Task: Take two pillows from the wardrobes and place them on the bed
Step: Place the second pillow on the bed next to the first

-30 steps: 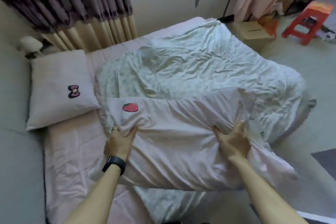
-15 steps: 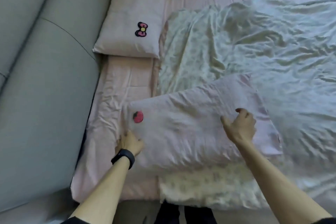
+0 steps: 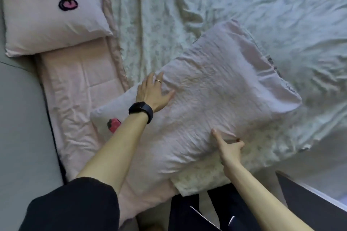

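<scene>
near on the bed [image 3: 75, 90], the left hand [image 3: 153, 95] is pressing spread fingers [image 3: 149, 80] on the strawberry pillow [image 3: 216, 90]; the right hand [image 3: 231, 151] is pinching its edge.

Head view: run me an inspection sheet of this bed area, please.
Surface: bed with pink sheet, crumpled pale quilt over it.
Job's things: bow pillow flat at upper left; strawberry pillow askew, partly on the quilt.
Clutter: nothing seen.
Grips: left grip flat on strawberry pillow; right grip at its near edge, hold unclear.
Cables: nothing seen.
Surroundings: grey padded panel at left.
</scene>
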